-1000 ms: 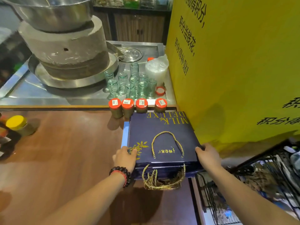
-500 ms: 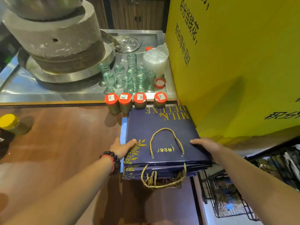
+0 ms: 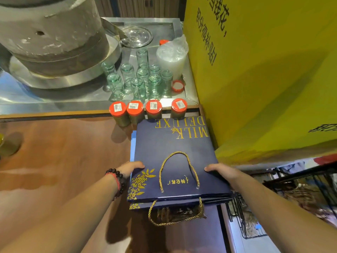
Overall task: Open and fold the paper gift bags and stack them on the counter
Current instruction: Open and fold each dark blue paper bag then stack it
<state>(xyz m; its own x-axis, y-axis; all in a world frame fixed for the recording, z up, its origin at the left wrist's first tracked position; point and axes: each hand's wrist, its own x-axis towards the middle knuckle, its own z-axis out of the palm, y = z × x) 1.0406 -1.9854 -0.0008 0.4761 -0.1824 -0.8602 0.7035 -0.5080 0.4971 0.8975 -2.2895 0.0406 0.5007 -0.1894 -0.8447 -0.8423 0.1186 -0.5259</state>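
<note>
Bags: a stack of flat navy gift bags (image 3: 173,152) lay at the right end of the wooden desk (image 3: 60,152), its far edge touching the row of jars, its near edge jutting past the desk's front edge.
Top bag: gold "MILK DELUXE" lettering faced away from the person; a gold rope handle (image 3: 178,170) lay looped on its face, and more handles hung from the bags beneath.
Left hand (image 3: 130,168): the grip lay against the stack's left edge, fingers curled over onto the top bag; a bead bracelet (image 3: 117,179) sat on the wrist.
Right hand (image 3: 221,170): the grip held the stack's right edge, fingers bent over onto the top bag.
Jars: four red-lidded jars (image 3: 147,111) stood in a row just behind the stack.
Glasses: clear glasses (image 3: 138,79) stood grouped on a steel tray (image 3: 54,99) beside a stone mill (image 3: 51,37).
Right side: a yellow panel (image 3: 264,70) with black characters rose just beside the stack; a black wire rack (image 3: 291,198) sat lower down.
</note>
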